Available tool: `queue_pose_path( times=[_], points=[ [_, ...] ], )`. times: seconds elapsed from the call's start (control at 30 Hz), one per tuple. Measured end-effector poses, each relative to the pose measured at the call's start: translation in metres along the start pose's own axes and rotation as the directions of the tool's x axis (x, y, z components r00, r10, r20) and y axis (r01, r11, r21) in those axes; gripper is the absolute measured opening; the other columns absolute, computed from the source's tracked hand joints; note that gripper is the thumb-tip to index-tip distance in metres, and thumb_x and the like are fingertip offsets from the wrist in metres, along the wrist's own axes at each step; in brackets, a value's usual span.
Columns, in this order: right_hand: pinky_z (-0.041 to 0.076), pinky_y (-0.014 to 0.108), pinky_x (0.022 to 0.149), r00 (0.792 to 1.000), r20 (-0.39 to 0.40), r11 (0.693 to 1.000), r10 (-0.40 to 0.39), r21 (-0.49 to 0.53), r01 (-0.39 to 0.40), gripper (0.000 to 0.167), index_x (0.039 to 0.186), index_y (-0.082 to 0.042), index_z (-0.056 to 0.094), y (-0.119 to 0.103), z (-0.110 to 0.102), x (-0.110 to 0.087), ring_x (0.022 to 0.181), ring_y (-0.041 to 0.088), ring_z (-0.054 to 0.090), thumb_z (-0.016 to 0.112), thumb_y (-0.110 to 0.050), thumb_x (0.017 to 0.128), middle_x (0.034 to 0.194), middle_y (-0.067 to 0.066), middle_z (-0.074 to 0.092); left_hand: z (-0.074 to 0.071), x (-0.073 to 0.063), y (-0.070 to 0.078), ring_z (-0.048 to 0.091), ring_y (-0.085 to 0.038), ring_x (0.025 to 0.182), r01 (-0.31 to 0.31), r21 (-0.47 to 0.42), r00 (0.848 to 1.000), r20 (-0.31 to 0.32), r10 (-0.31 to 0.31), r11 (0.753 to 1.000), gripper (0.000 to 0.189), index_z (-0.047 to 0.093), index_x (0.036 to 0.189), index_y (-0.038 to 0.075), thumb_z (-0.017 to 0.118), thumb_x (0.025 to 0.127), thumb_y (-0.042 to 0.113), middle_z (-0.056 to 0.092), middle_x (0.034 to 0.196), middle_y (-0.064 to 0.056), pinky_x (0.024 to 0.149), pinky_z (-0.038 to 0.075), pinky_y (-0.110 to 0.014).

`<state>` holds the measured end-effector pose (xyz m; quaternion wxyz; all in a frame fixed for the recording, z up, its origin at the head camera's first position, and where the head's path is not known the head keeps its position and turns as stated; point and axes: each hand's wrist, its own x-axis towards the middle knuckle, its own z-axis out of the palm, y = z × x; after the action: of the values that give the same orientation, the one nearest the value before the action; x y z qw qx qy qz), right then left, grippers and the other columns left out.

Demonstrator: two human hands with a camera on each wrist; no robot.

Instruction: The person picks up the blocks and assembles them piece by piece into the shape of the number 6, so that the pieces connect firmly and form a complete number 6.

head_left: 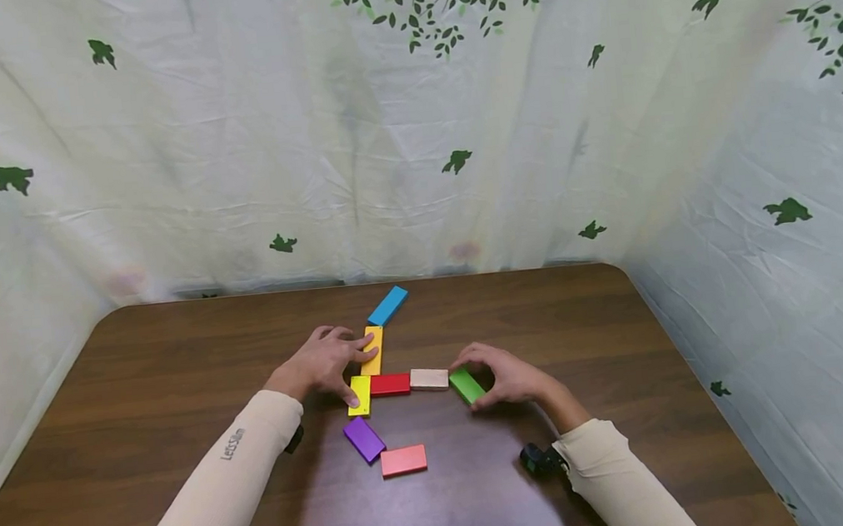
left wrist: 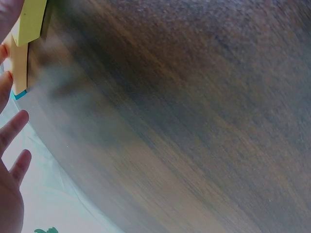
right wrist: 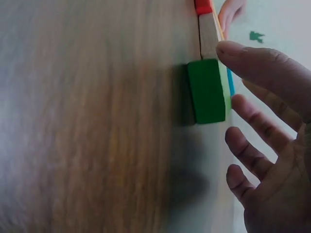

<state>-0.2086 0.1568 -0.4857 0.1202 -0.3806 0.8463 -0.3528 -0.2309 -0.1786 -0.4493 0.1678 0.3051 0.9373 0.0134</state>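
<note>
My left hand [head_left: 325,360] spreads over two blocks: its thumb touches the yellow block [head_left: 359,396] and its fingertips rest on the amber block [head_left: 373,352]. On the right, my right hand [head_left: 510,375] holds a green block [head_left: 466,385] between thumb and forefinger, one at each end. In the right wrist view the green block [right wrist: 208,92] stands close to the pale wooden block [right wrist: 208,36], with the other fingers held loosely apart. Between the hands, a red block [head_left: 390,385] and the pale wooden block [head_left: 429,379] continue the row from the yellow one.
A blue block [head_left: 388,306] lies slantwise beyond the amber one. Nearer the front are a purple block [head_left: 364,440] and a pink block [head_left: 404,461], almost corner to corner. The brown wooden table [head_left: 182,451] ends at a leaf-printed curtain [head_left: 350,135].
</note>
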Motion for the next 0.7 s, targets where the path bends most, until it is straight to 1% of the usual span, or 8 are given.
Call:
queue_pose_path(
  times=[0.13, 0.2, 0.33, 0.47, 0.7],
  points=[
    [0.045, 0.030, 0.083, 1.000, 0.027, 0.999, 0.011, 0.032, -0.012, 0.062, 0.125, -0.009, 0.060, 0.0036, -0.0006, -0.0018, 0.100, 0.020, 0.050, 0.086, -0.014, 0.070, 0.120, 0.005, 0.056, 0.0014, -0.0004, 0.0006, 0.031, -0.038, 0.135, -0.001, 0.001, 1.000, -0.003, 0.001, 1.000, 0.088, 0.047, 0.142, 0.020, 0.079, 0.067, 0.053, 0.036, 0.154, -0.005, 0.109, 0.018, -0.060],
    [0.044, 0.030, 0.082, 0.998, 0.046, 0.998, 0.033, 0.043, -0.035, 0.062, 0.127, -0.009, 0.059, 0.0044, -0.0013, -0.0024, 0.096, 0.020, 0.049, 0.086, -0.013, 0.071, 0.120, 0.005, 0.056, 0.0018, -0.0005, 0.0008, 0.031, -0.038, 0.135, 0.001, 0.003, 1.000, 0.000, -0.001, 1.000, 0.089, 0.047, 0.143, 0.021, 0.079, 0.067, 0.053, 0.036, 0.154, -0.005, 0.109, 0.018, -0.060],
    [0.045, 0.029, 0.081, 0.994, 0.083, 0.997, 0.066, 0.043, -0.070, 0.063, 0.129, -0.011, 0.058, 0.0063, -0.0037, -0.0026, 0.094, 0.018, 0.049, 0.084, -0.013, 0.072, 0.119, 0.003, 0.054, 0.0020, -0.0005, 0.0008, 0.031, -0.038, 0.135, 0.002, 0.006, 1.000, 0.007, -0.002, 1.000, 0.089, 0.046, 0.143, 0.021, 0.079, 0.067, 0.054, 0.035, 0.154, -0.005, 0.109, 0.018, -0.060],
    [0.045, 0.029, 0.080, 0.993, 0.103, 0.997, 0.060, 0.042, -0.065, 0.061, 0.129, -0.010, 0.058, 0.0068, -0.0066, -0.0009, 0.093, 0.018, 0.049, 0.083, -0.012, 0.073, 0.119, 0.004, 0.055, 0.0017, -0.0006, 0.0007, 0.031, -0.038, 0.135, 0.003, 0.007, 1.000, 0.005, -0.003, 1.000, 0.089, 0.046, 0.143, 0.021, 0.079, 0.067, 0.053, 0.035, 0.154, -0.005, 0.109, 0.018, -0.060],
    [0.045, 0.028, 0.077, 0.994, 0.105, 0.998, 0.044, 0.037, -0.048, 0.060, 0.126, -0.007, 0.061, 0.0080, -0.0071, 0.0012, 0.090, 0.018, 0.049, 0.085, -0.015, 0.072, 0.117, 0.005, 0.057, 0.0001, -0.0010, 0.0009, 0.031, -0.039, 0.135, 0.001, 0.005, 1.000, 0.000, -0.001, 1.000, 0.089, 0.046, 0.143, 0.020, 0.079, 0.067, 0.053, 0.036, 0.154, -0.005, 0.109, 0.018, -0.060]
  ],
)
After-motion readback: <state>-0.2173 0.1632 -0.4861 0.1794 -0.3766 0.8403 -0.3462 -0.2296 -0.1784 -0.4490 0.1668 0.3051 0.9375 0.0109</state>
